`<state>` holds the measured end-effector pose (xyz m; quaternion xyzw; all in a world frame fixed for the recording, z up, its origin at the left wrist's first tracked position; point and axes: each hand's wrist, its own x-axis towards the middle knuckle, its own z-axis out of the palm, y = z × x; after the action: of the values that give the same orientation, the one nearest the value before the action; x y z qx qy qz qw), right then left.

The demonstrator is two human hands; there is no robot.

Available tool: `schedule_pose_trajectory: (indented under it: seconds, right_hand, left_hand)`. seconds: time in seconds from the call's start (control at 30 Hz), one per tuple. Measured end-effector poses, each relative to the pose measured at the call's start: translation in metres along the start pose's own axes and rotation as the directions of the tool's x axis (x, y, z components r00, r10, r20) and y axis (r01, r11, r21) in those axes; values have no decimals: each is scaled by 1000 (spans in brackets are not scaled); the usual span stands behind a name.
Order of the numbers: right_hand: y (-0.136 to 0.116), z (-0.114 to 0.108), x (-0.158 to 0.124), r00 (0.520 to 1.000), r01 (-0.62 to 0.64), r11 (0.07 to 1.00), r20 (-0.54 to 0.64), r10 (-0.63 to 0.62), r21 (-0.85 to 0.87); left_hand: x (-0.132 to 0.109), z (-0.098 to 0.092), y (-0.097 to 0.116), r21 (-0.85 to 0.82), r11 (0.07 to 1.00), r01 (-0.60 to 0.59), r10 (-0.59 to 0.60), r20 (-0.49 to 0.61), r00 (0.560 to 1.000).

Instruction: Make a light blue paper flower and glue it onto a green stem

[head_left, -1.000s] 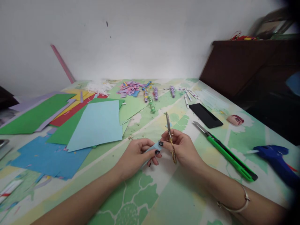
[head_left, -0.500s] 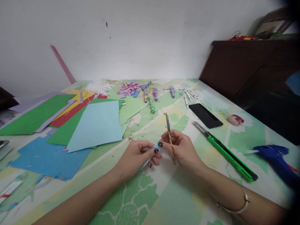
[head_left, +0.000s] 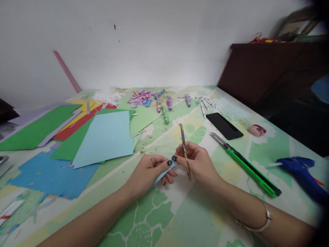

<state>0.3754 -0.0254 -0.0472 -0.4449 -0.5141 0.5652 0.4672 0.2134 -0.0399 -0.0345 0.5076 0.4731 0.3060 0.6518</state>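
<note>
The left hand [head_left: 144, 173] and the right hand [head_left: 202, 164] are bare, as are the left forearm [head_left: 95, 216] and the right forearm [head_left: 246, 206]. Glossy black polish coats the left thumbnail [head_left: 169, 163] and the right thumbnail [head_left: 174, 158] (a pale spot on the left one is too small to identify). Other fingernails on the left hand look dark too. A slim, rounded, silver-coloured metal bangle [head_left: 265, 224] circles the right forearm, with a small knot-like bead [head_left: 268, 217] on its outer side.
</note>
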Motion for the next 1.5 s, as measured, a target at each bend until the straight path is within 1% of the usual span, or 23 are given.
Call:
schedule_pose_trajectory:
  seconds: [0.17, 0.3, 0.4, 0.67, 0.93, 1.13, 1.33, 1.5]
  right_hand:
    - [0, 0, 0, 1000, 8, 1000, -10, -8, -7]
    - [-2, 1, -1, 1000, -10, 1000, -6, 10, 26]
    - [-2, 0, -1, 1000, -22, 998, 7, 22, 50]
    - [0, -2, 2, 998, -48, 993, -27, 51, 105]
    - [1, -1, 1, 997, -60, 989, -33, 65, 134]
    - [1, -2, 2, 999, -34, 994, -32, 38, 105]
    - [2, -2, 0, 999, 33, 999, -19, -32, 36]
    - [0, -1, 0, 999, 38, 999, -33, -38, 9]
  left_hand:
    - [1, 0, -2, -1, 1000, -17, 17, 3, 1000]
    - [2, 0, -3, -5, 999, -38, 38, 1, 999]
    - [2, -1, -4, -4, 998, -65, 65, -21, 998]
    - [2, -2, -6, 40, 989, -144, 147, -66, 987]
    - [0, -1, -6, 48, 986, -159, 163, -94, 982]
    - [0, -1, -6, 77, 984, -158, 165, -99, 981]
    - [0, 0, -6, 79, 987, -137, 145, -105, 984]
    - [1, 0, -5, 66, 988, -143, 149, -90, 985]
